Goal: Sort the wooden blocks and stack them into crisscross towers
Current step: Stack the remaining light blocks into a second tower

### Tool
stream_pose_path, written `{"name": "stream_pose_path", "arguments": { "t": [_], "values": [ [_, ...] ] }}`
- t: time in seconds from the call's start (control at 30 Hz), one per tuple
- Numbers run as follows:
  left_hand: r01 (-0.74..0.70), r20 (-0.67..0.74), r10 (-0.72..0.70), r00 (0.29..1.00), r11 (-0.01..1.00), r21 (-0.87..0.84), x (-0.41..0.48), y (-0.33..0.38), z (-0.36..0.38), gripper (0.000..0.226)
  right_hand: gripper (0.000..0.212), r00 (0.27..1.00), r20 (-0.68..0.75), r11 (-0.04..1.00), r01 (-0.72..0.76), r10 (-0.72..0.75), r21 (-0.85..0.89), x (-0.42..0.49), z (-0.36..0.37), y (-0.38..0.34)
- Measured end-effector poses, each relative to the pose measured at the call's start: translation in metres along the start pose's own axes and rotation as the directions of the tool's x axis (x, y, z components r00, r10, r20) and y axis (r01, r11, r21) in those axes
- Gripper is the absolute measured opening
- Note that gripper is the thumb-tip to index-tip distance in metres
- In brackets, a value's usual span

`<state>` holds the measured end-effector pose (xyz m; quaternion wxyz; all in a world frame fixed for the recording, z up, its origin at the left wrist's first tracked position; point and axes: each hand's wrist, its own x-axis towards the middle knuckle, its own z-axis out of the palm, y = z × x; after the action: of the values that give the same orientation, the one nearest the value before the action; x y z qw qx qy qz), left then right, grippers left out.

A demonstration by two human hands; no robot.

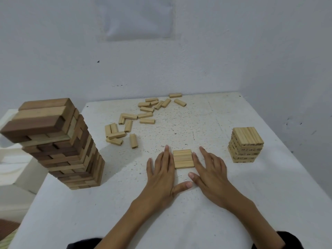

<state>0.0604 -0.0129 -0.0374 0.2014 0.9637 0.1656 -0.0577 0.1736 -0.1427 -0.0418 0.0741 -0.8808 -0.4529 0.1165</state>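
Both spread flat with fingers straight, my left grip (161, 175) and right grip (210, 173) press the ends of three smooth, pale wooden blocks (184, 159), lying side by side, long axes left-to-right, mid-counter (251, 194).

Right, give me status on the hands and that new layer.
Left hand and right hand open, straight fingers against the block row ends. Loose blocks scattered behind. Nothing blocking; small tower right, tall tower left.
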Motion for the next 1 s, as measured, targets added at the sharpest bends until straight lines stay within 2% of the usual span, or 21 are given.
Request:
{"name": "stream_pose_path", "arguments": {
  "t": [0.13,0.23,0.3,0.4,0.67,0.87,1.0],
  "values": [
    [0.011,0.020,-0.011,1.000,1.000,-0.009,0.000,0.003,-0.002,0.127,0.094,0.998,-0.069,1.000,0.004,-0.005,-0.025,0.004,0.004,-0.002],
    [0.031,0.037,-0.030,0.999,0.999,-0.015,-0.002,0.003,-0.008,0.124,0.119,0.998,-0.054,1.000,-0.008,0.008,-0.010,0.002,0.003,0.002],
    [0.029,0.042,-0.028,0.999,0.999,-0.034,-0.003,0.003,-0.012,0.126,0.125,0.999,-0.013,0.999,-0.037,0.038,0.036,0.000,-0.007,0.004],
    [0.010,0.051,-0.008,0.999,0.999,-0.038,-0.003,0.003,-0.011,0.133,0.124,1.000,0.005,1.000,-0.025,0.025,-0.002,-0.001,-0.007,0.004],
    [0.014,0.053,-0.012,0.999,0.999,-0.043,-0.002,0.003,-0.007,0.133,0.123,1.000,-0.008,0.999,-0.013,0.014,0.037,0.000,-0.004,0.005],
    [0.074,0.019,-0.074,0.997,0.997,-0.027,0.002,-0.005,-0.017,0.136,0.126,1.000,0.019,0.998,-0.019,0.018,0.064,0.005,-0.012,0.013],
    [0.034,0.032,-0.033,0.999,0.998,-0.050,0.000,-0.005,-0.012,0.130,0.123,1.000,0.006,0.999,-0.011,0.010,0.032,0.004,-0.008,0.010]
  ]
}}
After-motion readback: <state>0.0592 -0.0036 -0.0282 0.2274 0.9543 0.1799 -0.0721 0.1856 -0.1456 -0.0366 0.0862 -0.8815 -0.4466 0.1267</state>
